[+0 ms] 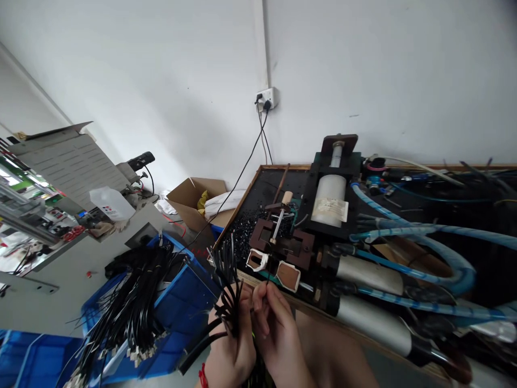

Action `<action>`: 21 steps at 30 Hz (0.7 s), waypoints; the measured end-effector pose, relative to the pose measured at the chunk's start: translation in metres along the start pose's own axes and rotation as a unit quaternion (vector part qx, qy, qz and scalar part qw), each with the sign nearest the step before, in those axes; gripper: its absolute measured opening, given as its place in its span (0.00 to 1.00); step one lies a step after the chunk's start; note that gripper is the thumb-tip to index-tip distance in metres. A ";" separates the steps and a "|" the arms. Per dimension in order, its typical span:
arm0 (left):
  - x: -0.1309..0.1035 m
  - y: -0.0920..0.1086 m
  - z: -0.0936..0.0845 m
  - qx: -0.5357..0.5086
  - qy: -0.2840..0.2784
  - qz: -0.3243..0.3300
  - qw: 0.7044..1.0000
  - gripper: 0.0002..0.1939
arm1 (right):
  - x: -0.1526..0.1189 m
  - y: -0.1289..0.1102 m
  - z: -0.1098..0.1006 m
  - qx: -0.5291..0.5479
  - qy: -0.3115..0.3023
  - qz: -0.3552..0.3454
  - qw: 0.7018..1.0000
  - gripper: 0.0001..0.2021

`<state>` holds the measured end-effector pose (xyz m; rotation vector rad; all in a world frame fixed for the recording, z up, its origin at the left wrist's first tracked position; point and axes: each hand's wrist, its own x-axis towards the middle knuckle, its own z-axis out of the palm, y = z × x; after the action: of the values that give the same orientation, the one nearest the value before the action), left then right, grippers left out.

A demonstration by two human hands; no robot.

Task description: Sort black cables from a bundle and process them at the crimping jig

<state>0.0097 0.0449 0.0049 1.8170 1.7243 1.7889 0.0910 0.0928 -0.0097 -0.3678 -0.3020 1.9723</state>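
My left hand [236, 339] is closed round a bundle of black cables [226, 280], whose cut ends fan upward. Thicker black cable pieces [197, 345] stick out of it to the left. Pressed close beside it, my right hand [278, 328] pinches one thin black cable [269, 274] between thumb and fingers, its tip pointing up toward the machine. Just beyond my fingertips stands a brown clamping fixture [288, 242] with two white-edged pads [288, 276] at its front. The lower part of the bundle is hidden by my hands.
Pneumatic cylinders [375, 318] and blue hoses [420, 231] fill the bench's right side. Black scraps [248, 226] litter the bench top. At left, a blue bin [173, 334] holds many black cables with connectors [133, 302]. A cardboard box [188, 202] stands behind, near the wall socket [266, 98].
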 end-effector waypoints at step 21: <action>0.014 0.015 0.006 -0.159 -0.011 -0.069 0.985 0.16 | 0.012 0.009 -0.011 0.058 0.043 0.060 0.996 0.19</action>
<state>0.0185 0.0527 0.0223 1.5437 1.4168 1.8517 0.0828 0.1003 -0.0242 -0.4011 -0.1112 2.0754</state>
